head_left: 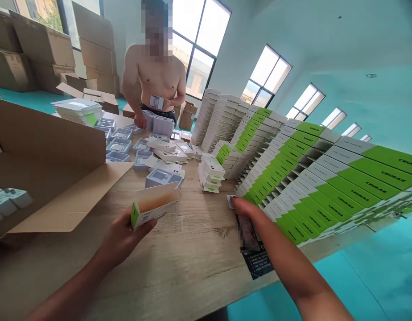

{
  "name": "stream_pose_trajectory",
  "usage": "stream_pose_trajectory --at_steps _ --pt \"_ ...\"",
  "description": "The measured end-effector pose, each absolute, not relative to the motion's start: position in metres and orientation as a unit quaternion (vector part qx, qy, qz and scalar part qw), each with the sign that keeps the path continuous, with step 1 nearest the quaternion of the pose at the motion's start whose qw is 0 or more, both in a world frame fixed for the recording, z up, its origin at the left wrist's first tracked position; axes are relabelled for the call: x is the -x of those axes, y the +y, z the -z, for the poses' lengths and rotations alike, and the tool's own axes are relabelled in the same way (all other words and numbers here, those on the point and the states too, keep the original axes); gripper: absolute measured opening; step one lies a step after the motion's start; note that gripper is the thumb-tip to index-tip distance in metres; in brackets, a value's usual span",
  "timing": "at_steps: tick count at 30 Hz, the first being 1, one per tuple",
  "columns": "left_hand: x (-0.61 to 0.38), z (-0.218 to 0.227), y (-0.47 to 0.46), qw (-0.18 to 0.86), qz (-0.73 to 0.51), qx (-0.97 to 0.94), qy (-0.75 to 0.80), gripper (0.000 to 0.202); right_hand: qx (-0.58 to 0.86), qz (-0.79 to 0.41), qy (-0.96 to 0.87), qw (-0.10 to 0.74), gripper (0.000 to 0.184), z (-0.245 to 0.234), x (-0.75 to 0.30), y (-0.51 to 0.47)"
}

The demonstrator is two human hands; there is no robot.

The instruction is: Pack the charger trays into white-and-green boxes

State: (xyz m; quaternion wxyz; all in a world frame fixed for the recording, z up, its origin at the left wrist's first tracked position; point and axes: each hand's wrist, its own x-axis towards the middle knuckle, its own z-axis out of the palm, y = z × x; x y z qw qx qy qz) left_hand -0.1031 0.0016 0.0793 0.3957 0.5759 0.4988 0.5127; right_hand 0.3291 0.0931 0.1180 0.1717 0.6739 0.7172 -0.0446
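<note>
My left hand [125,236] grips a white and green cardboard box [155,209], thumb along its near side. The box is tilted, its upper side gaping so the brown inside shows. At the foot of the stacked boxes, my right hand [243,207] has its thumb over a small white card [230,202]; the other fingers are mostly hidden. Below that hand lie a dark phone-like object [249,234] and a black printed sheet [259,265]. Just beyond the left hand's box stands a grey plastic tray insert [163,177].
Tall rows of packed CEUKAZ boxes [309,191] line the right edge. An open carton [72,196] stands at left. Grey trays [119,145] and flattened boxes [169,149] spread over the far table [192,249]. Opposite, a person [155,80] holds a small tray.
</note>
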Motion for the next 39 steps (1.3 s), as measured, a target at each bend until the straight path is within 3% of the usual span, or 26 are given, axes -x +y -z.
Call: stream_pose_trajectory --at_steps 6,18,22,28,33,36,39 --pt "0.1 -0.08 -0.002 0.376 -0.495 -0.606 0.497 0.047 -0.656 0.075 0.716 0.226 0.033 -0.113 -0.346 0.103" --pt "0.1 -0.083 -0.002 0.394 -0.478 -0.605 0.5 0.049 -0.657 0.107 0.728 0.162 0.031 -0.112 -0.352 0.102" --pt "0.101 -0.078 0.001 0.4 -0.477 -0.613 0.487 0.049 -0.688 0.114 0.714 0.067 0.03 -0.116 -0.352 0.095" --pt "0.102 -0.072 0.002 0.365 -0.48 -0.637 0.48 0.042 -0.701 0.114 0.685 -0.161 0.031 -0.134 -0.328 0.068" --pt "0.1 -0.075 0.0 0.345 -0.498 -0.65 0.459 0.032 -0.594 0.199 0.715 -0.312 0.042 -0.153 -0.264 0.008" --pt "0.098 -0.078 0.0 0.315 -0.52 -0.665 0.434 0.029 -0.465 0.275 0.743 -0.396 0.03 -0.166 -0.219 -0.029" --pt "0.097 -0.076 0.001 0.293 -0.528 -0.684 0.409 0.028 -0.378 0.249 0.787 -0.419 0.019 -0.178 -0.183 -0.046"
